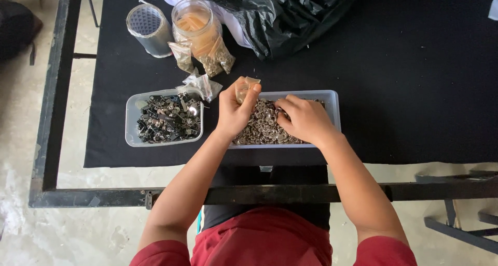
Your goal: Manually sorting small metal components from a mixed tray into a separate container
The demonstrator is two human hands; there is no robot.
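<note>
Left hand (234,110) pinching small clear plastic bag (245,88) by its mouth, held upright over clear rectangular plastic tray (332,106) of small silvery metal rings (262,127) so spills drop back in. Right hand (305,119) curled, fingers dug into rings, scooping; exact contents of grip unclear. Second clear tray of dark metal parts (165,117) just left on black-clothed desk (415,79); glass jar (199,27) behind.

Right side of the black cloth (415,89) is wide open from where I'm sitting, easy to swing a hand through. Left is cramped: the dark-parts tray (136,122), little packets (203,83), jar (199,30) and tape roll (149,28) crowd it, and the black bag (290,12) blocks the back.
</note>
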